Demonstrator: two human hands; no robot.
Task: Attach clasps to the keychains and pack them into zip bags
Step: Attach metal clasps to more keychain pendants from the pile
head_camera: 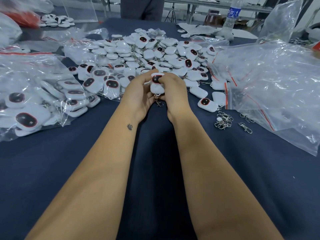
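both hands, left hand (138, 94) and right hand (174, 90), are gripping a white rounded plastic keychain with a dark red-rimmed face (156, 84) over the middle of the table (103, 149), fingers curled round it; a metal swivel clasp (158, 102) is dangling below, seemingly attached. bagging probably comes next.

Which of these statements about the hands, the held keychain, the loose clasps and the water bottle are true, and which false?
1. Both hands, left hand and right hand, hold one white keychain. True.
2. A metal clasp hangs below the held keychain. True.
3. The loose clasps lie left of the forearms. False: they lie to the right, on the dark blue table.
4. The water bottle lies on its side. False: it stands upright at the far right.
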